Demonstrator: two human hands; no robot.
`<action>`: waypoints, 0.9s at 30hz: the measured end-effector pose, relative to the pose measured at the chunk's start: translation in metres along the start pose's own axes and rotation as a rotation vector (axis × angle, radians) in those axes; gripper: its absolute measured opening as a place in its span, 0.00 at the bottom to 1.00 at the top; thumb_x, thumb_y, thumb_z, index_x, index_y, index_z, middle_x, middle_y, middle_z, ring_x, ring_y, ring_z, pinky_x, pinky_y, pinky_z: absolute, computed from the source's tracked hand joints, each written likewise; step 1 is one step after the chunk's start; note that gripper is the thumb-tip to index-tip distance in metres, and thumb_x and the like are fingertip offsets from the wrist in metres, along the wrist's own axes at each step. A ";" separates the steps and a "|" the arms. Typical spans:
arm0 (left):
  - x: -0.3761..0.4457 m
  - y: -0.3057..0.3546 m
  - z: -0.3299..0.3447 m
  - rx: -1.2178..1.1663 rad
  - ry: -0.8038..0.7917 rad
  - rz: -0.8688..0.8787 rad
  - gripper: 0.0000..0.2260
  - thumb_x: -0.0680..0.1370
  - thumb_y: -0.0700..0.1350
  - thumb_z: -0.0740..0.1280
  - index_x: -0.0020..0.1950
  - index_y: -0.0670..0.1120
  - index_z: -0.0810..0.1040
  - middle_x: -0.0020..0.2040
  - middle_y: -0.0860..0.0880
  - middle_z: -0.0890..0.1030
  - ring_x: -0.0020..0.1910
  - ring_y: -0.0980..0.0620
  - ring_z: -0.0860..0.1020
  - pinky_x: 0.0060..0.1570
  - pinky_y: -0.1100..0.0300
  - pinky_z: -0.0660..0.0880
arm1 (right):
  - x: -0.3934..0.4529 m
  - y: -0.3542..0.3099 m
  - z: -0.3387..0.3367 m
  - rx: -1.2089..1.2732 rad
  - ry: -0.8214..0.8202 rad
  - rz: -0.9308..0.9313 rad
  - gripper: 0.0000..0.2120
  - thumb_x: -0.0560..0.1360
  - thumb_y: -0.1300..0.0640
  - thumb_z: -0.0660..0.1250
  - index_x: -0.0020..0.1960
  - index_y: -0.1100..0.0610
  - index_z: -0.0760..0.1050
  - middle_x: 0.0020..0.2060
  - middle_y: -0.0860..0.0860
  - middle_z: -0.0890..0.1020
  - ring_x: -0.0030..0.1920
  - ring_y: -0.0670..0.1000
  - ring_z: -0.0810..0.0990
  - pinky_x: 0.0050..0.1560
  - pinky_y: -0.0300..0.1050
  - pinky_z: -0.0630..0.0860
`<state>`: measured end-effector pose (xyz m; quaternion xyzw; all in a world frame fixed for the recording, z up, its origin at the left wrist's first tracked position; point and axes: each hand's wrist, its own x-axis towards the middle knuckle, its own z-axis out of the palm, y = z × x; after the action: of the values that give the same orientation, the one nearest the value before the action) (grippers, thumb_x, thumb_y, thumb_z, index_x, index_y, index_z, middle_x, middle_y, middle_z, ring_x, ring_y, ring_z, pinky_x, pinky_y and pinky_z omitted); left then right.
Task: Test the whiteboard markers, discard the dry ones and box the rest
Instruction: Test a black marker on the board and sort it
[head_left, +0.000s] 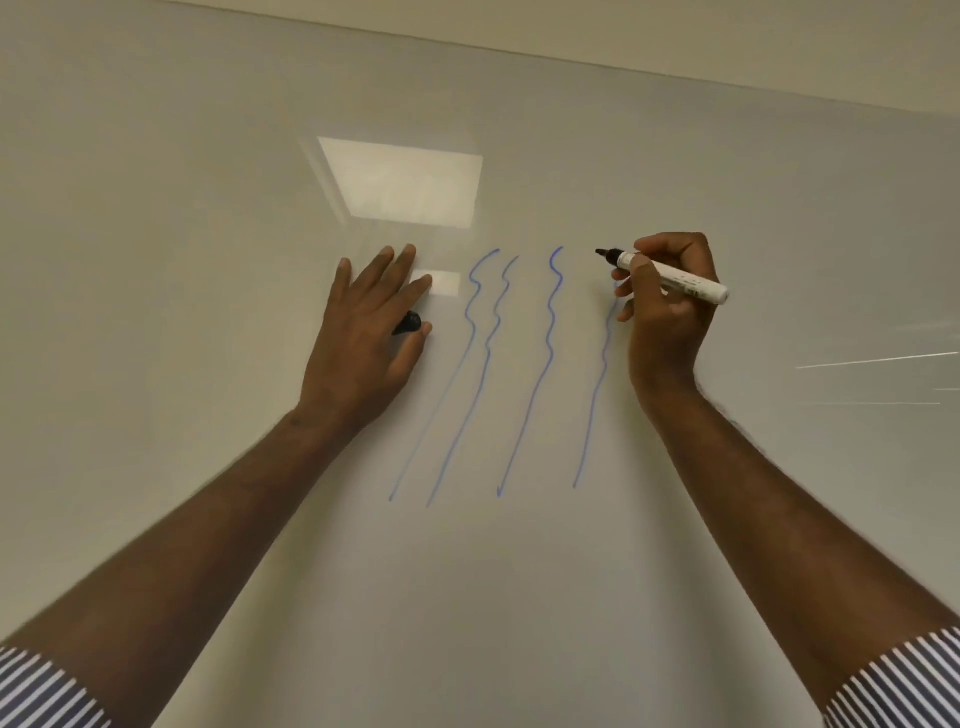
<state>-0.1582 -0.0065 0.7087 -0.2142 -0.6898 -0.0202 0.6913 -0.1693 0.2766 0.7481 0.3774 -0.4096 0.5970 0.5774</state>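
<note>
While the right hand (667, 312) grips a white-barrelled marker (670, 275) with fingers and thumb curled round it, the marker's black tip points left, close to the whiteboard (208, 234); whether the tip touches the surface cannot be told. Four wavy blue lines (545, 353) run down the whiteboard; the marker's tip sits between the tops of the third and fourth, and the fourth passes partly behind the right hand. Left of the lines, the left hand (371, 332) lies flat on the whiteboard with fingers straight and spread, while a black cap (408, 323) shows between thumb and palm, seemingly pinned there. Above the lines, the glossy whiteboard reflects a rectangular ceiling light (402, 179). Striped sleeves (47, 691) show at both lower corners.
</note>
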 end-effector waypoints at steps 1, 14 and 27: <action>-0.001 -0.001 0.000 0.007 0.004 0.008 0.22 0.83 0.50 0.59 0.75 0.43 0.72 0.80 0.45 0.64 0.80 0.46 0.60 0.80 0.42 0.49 | 0.003 0.006 0.001 -0.020 0.005 -0.045 0.02 0.77 0.61 0.67 0.47 0.59 0.74 0.39 0.58 0.81 0.38 0.57 0.83 0.33 0.48 0.74; -0.005 0.001 0.004 -0.007 0.052 -0.014 0.22 0.82 0.48 0.62 0.76 0.45 0.71 0.79 0.48 0.65 0.80 0.51 0.59 0.80 0.43 0.51 | 0.007 0.042 0.006 -0.120 0.113 -0.193 0.07 0.74 0.61 0.68 0.40 0.64 0.75 0.34 0.51 0.82 0.37 0.55 0.83 0.37 0.56 0.78; -0.007 0.009 0.003 0.024 0.032 -0.053 0.23 0.82 0.48 0.61 0.77 0.45 0.69 0.80 0.49 0.64 0.81 0.51 0.58 0.80 0.44 0.51 | -0.037 0.039 -0.032 -0.156 -0.021 -0.219 0.07 0.72 0.65 0.70 0.37 0.64 0.74 0.32 0.51 0.81 0.32 0.54 0.79 0.31 0.48 0.71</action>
<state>-0.1582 0.0003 0.6996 -0.1870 -0.6842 -0.0336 0.7041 -0.2062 0.2920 0.6994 0.3798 -0.4173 0.4928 0.6624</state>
